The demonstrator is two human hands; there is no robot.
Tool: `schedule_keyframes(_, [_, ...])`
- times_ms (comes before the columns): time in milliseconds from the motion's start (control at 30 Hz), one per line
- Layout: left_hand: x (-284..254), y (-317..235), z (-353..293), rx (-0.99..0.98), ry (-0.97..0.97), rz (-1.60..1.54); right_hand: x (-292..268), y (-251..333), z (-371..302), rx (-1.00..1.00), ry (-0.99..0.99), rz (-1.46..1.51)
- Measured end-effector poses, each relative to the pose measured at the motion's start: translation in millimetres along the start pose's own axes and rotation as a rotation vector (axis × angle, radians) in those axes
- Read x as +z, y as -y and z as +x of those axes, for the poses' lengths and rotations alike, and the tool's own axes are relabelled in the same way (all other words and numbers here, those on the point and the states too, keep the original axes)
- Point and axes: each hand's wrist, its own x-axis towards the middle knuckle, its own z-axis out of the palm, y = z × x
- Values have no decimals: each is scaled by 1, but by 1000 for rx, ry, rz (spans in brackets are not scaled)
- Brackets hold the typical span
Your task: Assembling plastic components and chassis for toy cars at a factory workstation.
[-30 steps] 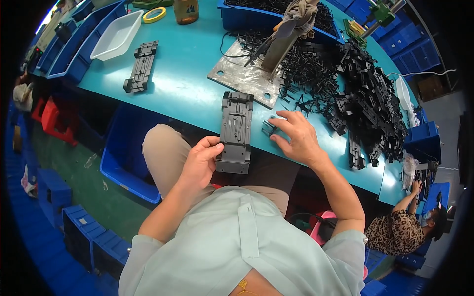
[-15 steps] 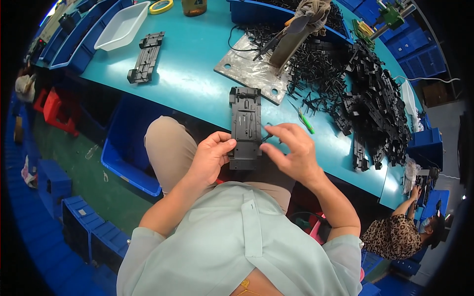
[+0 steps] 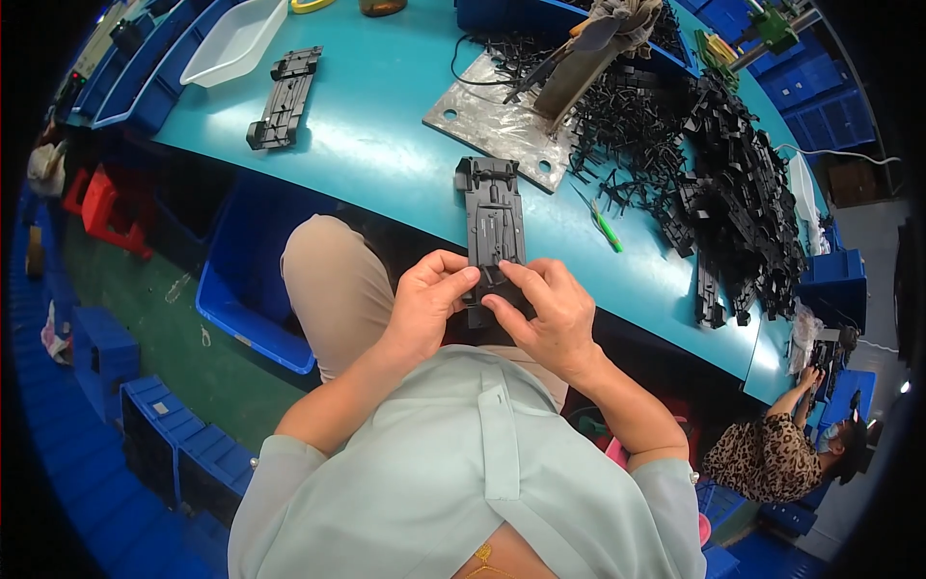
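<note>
A long black moulded plastic chassis (image 3: pixel 495 207) is upright before me, its far end over the table edge. My left hand (image 3: pixel 429 294) pinches its near left side, thumb on top. On the right, my right hand (image 3: pixel 548 311) is closed with thumb and forefinger against the chassis face, on a small black plastic part (image 3: pixel 496 275) that the fingers partly hide. A second chassis of the same kind (image 3: pixel 285 101) lies on the table to the left. The near end of the held chassis is partly hidden by my fingers.
On the teal table (image 3: pixel 376 125) stand a metal base plate (image 3: pixel 482 116) with a post, a heap of black chassis (image 3: pixel 738 203), loose small black parts (image 3: pixel 622 121), and green-handled tweezers (image 3: pixel 606 227). A white tray (image 3: pixel 231 43) is far left. A blue bin (image 3: pixel 251 299) sits below the edge.
My right hand has moved left from beside the chassis onto its face, bringing the small black part against it. The left hand keeps its hold; the chassis has shifted slightly right.
</note>
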Motion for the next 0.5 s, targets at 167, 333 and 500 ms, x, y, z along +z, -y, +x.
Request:
schedule_keyframes(167, [2, 4, -2, 16, 25, -37, 1, 1, -3, 0, -2, -34])
schedule_keyframes(333, [2, 7, -3, 29, -1, -18, 2, 0, -6, 8, -24, -29])
schedule_keyframes(500, [3, 8, -5, 49, -17, -45, 2, 4, -7, 52, -17, 19])
